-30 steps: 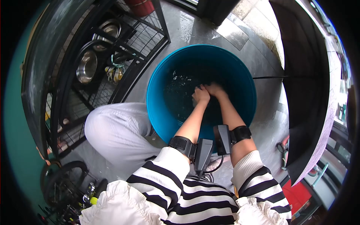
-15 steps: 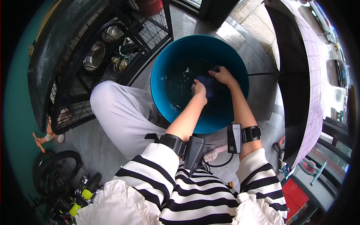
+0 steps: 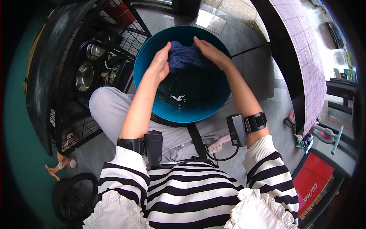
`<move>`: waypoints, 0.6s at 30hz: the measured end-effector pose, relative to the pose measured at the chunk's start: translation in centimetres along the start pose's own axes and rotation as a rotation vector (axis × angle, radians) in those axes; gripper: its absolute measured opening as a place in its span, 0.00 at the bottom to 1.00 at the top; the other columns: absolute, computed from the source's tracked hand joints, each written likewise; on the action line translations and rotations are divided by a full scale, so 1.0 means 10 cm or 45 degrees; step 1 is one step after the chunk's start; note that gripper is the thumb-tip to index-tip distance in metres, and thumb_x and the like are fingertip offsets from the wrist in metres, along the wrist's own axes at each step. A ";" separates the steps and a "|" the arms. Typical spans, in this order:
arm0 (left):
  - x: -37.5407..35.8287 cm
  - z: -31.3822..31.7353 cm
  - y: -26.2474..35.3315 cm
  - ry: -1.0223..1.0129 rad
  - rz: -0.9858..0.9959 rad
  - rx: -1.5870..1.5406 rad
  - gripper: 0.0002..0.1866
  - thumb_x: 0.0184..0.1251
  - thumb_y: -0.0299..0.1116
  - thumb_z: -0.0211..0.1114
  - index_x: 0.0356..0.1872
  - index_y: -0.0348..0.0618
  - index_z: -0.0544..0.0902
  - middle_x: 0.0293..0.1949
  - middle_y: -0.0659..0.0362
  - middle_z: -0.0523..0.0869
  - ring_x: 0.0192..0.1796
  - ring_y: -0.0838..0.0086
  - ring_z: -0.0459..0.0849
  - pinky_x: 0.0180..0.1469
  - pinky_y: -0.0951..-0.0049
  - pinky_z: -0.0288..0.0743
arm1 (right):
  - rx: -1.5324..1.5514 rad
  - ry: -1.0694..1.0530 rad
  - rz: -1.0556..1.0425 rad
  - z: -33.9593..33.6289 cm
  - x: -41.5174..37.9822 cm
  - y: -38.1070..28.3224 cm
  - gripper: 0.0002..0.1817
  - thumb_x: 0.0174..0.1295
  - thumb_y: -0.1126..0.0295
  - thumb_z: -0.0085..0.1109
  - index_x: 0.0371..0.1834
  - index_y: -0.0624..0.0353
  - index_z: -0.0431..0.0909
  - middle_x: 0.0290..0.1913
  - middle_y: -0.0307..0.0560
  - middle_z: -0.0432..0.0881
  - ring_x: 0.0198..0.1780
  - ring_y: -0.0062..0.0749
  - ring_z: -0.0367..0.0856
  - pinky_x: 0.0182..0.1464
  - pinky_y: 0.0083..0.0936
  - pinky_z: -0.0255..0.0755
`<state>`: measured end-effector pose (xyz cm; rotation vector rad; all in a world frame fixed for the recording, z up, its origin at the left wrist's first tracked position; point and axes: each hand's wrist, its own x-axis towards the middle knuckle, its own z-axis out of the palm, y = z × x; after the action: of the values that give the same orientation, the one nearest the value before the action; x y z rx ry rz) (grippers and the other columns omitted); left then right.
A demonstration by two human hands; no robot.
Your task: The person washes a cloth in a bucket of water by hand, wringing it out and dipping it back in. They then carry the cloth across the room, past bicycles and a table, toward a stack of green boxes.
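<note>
A person crouches over a round blue plastic tub (image 3: 152,110) set on a wet grey floor (image 3: 263,72), seen from above through a wide, curved lens. Both bare hands hold a bunched dark blue cloth (image 3: 185,57) over the far half of the tub, at about the level of the far rim. The left hand (image 3: 159,65) grips the cloth's left end, fingers curled closed around the fabric, with the thumb side toward the middle. The right hand (image 3: 207,51) clamps the right end, fingers wrapped over the top edge. The cloth stretches side to side between the two grips, so its long axis runs left to right across the tub, and neither hand is clearly nearer to it than the other: each holds one end. Below the cloth, dark water (image 3: 190,93) fills the tub, with a few pale flecks on its surface; whether the cloth's lower edge touches the water cannot be told. Each forearm wears a black strap with a small boxy device (image 3: 236,129) near the wrist, and the sleeves are black-and-white striped. To the left of the tub stands a black wire rack (image 3: 76,126) holding steel bowls (image 3: 84,74). To the right runs a pale tiled wall panel (image 3: 301,57), with a red container (image 3: 316,187) lower down.
</note>
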<state>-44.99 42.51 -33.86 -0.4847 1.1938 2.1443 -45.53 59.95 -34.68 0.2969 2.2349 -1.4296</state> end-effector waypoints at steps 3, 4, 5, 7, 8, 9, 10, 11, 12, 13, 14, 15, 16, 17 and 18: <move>-0.01 0.05 0.05 0.082 0.020 -0.013 0.20 0.61 0.43 0.42 0.45 0.37 0.67 0.43 0.52 0.73 0.46 0.68 0.72 0.48 0.67 0.68 | 0.046 -0.078 0.047 -0.09 -0.13 -0.12 0.39 0.49 0.37 0.34 0.54 0.60 0.59 0.55 0.56 0.59 0.58 0.43 0.56 0.56 0.36 0.49; 0.00 0.03 0.04 0.168 0.043 -0.028 0.19 0.61 0.42 0.41 0.45 0.37 0.67 0.43 0.52 0.72 0.47 0.69 0.71 0.49 0.67 0.66 | 0.036 -0.097 0.124 -0.09 -0.18 -0.14 0.40 0.49 0.36 0.33 0.56 0.57 0.56 0.58 0.55 0.56 0.60 0.44 0.52 0.56 0.41 0.46; 0.02 0.00 0.02 0.177 0.059 0.008 0.18 0.61 0.40 0.40 0.43 0.38 0.68 0.41 0.54 0.73 0.48 0.70 0.70 0.50 0.68 0.65 | 0.039 -0.092 0.124 -0.08 -0.21 -0.14 0.40 0.49 0.36 0.33 0.56 0.57 0.56 0.58 0.55 0.56 0.60 0.44 0.52 0.56 0.41 0.46; 0.00 -0.05 -0.03 0.131 0.101 0.067 0.17 0.60 0.40 0.41 0.43 0.38 0.68 0.41 0.54 0.73 0.46 0.70 0.71 0.49 0.69 0.66 | 0.083 -0.161 0.187 -0.05 -0.23 -0.14 0.39 0.49 0.36 0.31 0.58 0.54 0.53 0.59 0.55 0.52 0.61 0.47 0.48 0.55 0.50 0.43; 0.00 -0.08 -0.04 0.085 0.149 0.126 0.16 0.60 0.39 0.41 0.42 0.39 0.69 0.40 0.55 0.73 0.44 0.71 0.72 0.47 0.70 0.67 | 0.086 -0.156 0.178 -0.02 -0.22 -0.11 0.39 0.49 0.36 0.31 0.58 0.54 0.53 0.59 0.55 0.52 0.61 0.47 0.48 0.55 0.50 0.43; 0.09 -0.19 -0.11 0.021 0.201 0.139 0.16 0.60 0.38 0.40 0.41 0.40 0.69 0.39 0.57 0.74 0.42 0.72 0.73 0.45 0.72 0.68 | 0.129 -0.197 0.212 0.03 -0.17 -0.04 0.39 0.50 0.36 0.30 0.58 0.53 0.53 0.60 0.55 0.52 0.61 0.48 0.48 0.55 0.51 0.44; 0.08 -0.18 -0.10 0.016 0.211 0.145 0.16 0.60 0.38 0.40 0.41 0.40 0.69 0.39 0.57 0.74 0.42 0.72 0.73 0.45 0.72 0.68 | 0.173 -0.238 0.245 0.07 -0.13 0.01 0.39 0.50 0.36 0.29 0.58 0.52 0.52 0.60 0.55 0.51 0.61 0.49 0.48 0.55 0.51 0.45; 0.03 -0.18 -0.11 0.009 0.189 0.079 0.15 0.59 0.38 0.39 0.41 0.40 0.70 0.39 0.57 0.74 0.41 0.73 0.73 0.45 0.73 0.69 | 0.229 -0.255 0.227 0.11 -0.10 0.07 0.38 0.50 0.36 0.27 0.57 0.53 0.54 0.59 0.55 0.54 0.59 0.49 0.52 0.53 0.49 0.49; -0.02 -0.18 -0.13 0.003 0.165 0.013 0.15 0.59 0.37 0.39 0.40 0.40 0.70 0.38 0.57 0.74 0.40 0.73 0.74 0.44 0.73 0.69 | 0.230 -0.251 0.218 0.12 -0.08 0.10 0.38 0.50 0.36 0.27 0.57 0.53 0.54 0.59 0.55 0.54 0.59 0.49 0.52 0.53 0.49 0.49; -0.07 -0.14 -0.11 0.058 0.150 -0.002 0.16 0.57 0.36 0.38 0.39 0.39 0.71 0.36 0.56 0.76 0.39 0.71 0.75 0.43 0.73 0.69 | 0.342 -0.340 0.266 0.11 -0.07 0.13 0.38 0.50 0.36 0.27 0.55 0.53 0.56 0.58 0.55 0.55 0.58 0.49 0.55 0.52 0.48 0.52; -0.04 -0.18 -0.10 0.055 0.153 0.002 0.16 0.57 0.36 0.38 0.39 0.39 0.71 0.36 0.56 0.76 0.39 0.71 0.75 0.43 0.73 0.69 | 0.453 -0.428 0.317 0.11 -0.05 0.16 0.37 0.50 0.36 0.27 0.54 0.53 0.58 0.57 0.54 0.57 0.56 0.49 0.58 0.51 0.46 0.55; -0.01 -0.24 -0.12 0.018 0.109 -0.073 0.17 0.56 0.36 0.38 0.38 0.38 0.71 0.36 0.56 0.76 0.38 0.70 0.75 0.43 0.72 0.69 | 0.361 -0.262 0.293 0.13 -0.11 0.12 0.35 0.52 0.37 0.26 0.49 0.54 0.62 0.51 0.52 0.63 0.50 0.43 0.65 0.47 0.38 0.61; 0.02 -0.29 -0.13 -0.020 0.065 -0.148 0.17 0.56 0.37 0.39 0.37 0.37 0.72 0.35 0.55 0.77 0.37 0.69 0.76 0.43 0.71 0.69 | 0.363 -0.258 0.289 0.13 -0.12 0.13 0.35 0.52 0.37 0.26 0.49 0.54 0.62 0.51 0.52 0.63 0.50 0.43 0.65 0.47 0.38 0.61; 0.05 -0.34 -0.15 -0.007 0.030 -0.212 0.18 0.54 0.37 0.38 0.37 0.35 0.72 0.36 0.53 0.77 0.38 0.66 0.76 0.45 0.68 0.68 | 0.390 -0.195 0.200 0.12 -0.11 0.14 0.33 0.53 0.39 0.26 0.47 0.55 0.64 0.47 0.51 0.67 0.46 0.38 0.67 0.44 0.34 0.63; 0.06 -0.34 -0.14 -0.011 0.031 -0.207 0.18 0.54 0.37 0.38 0.37 0.35 0.72 0.36 0.53 0.77 0.38 0.66 0.76 0.45 0.68 0.68 | 0.418 -0.132 0.110 0.11 -0.13 0.14 0.31 0.55 0.41 0.26 0.45 0.56 0.66 0.43 0.49 0.70 0.43 0.32 0.69 0.41 0.29 0.65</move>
<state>-44.37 40.39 -36.84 -0.5328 1.0305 2.2727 -43.57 59.69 -35.54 0.4102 1.8781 -1.7215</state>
